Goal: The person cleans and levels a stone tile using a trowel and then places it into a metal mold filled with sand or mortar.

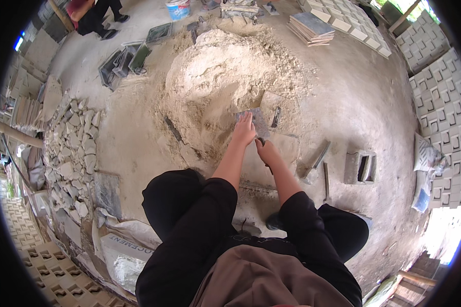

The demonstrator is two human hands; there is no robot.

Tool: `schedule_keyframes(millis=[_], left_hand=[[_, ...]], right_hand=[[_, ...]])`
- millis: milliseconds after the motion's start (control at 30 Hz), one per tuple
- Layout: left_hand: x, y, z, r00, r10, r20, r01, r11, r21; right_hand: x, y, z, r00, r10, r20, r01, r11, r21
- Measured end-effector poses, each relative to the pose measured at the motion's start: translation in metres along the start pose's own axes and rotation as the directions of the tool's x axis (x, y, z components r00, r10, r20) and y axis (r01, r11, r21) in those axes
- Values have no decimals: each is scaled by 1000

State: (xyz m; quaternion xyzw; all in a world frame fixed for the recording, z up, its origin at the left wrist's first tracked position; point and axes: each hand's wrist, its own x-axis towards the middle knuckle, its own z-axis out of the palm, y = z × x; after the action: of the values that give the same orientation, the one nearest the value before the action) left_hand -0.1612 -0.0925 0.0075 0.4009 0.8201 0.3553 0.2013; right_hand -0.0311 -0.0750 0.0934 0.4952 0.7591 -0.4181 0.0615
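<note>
The left hand [245,129] lies palm down with its fingers stretched out close together on the grey, speckled blade of a flat trowel [264,126], not curled round anything. The right hand [267,152], just nearer the body and a little to the right, is clamped round the trowel's dark handle [261,141], so the tool sits under and between the two hands. Right beyond the fingers rises a mound of pale powder [217,64], and just beyond and to the right of the blade lies a dark-handled tool [276,117]. Left of the left hand, another trowel [189,152] rests in the loose powder, its dark handle slanting away; much farther left is a heap of broken pale pieces [71,146]. To the right of the right hand lie a wide-bladed tool [317,159] and a thin rod-like tool [326,180], then a hollow block [352,167]. Well beyond both hands, to the left, stand dark trays [138,58], and to the right a stack of flat boards [310,26]
</note>
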Motion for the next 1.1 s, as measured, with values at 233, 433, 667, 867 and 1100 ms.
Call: schedule_keyframes(millis=[233,433,667,867,1100], left_hand=[[-49,39,-28,987,-39,156,54,994,-90],[-154,51,24,886,-178,427,-51,880,473],[-152,41,19,848,-204,488,-141,803,580],[-131,38,20,905,-137,404,-123,824,554],[-97,28,26,932,-90,352,-121,838,532]], right_hand=[[-81,88,17,994,-98,-38,94,992,-89],[-140,117,59,1000,11,7,-10,993,-120],[-126,125,72,999,27,32,-24,995,-96],[-109,102,60,998,-28,-52,26,999,-40],[-80,80,49,997,-46,-61,45,999,-22]])
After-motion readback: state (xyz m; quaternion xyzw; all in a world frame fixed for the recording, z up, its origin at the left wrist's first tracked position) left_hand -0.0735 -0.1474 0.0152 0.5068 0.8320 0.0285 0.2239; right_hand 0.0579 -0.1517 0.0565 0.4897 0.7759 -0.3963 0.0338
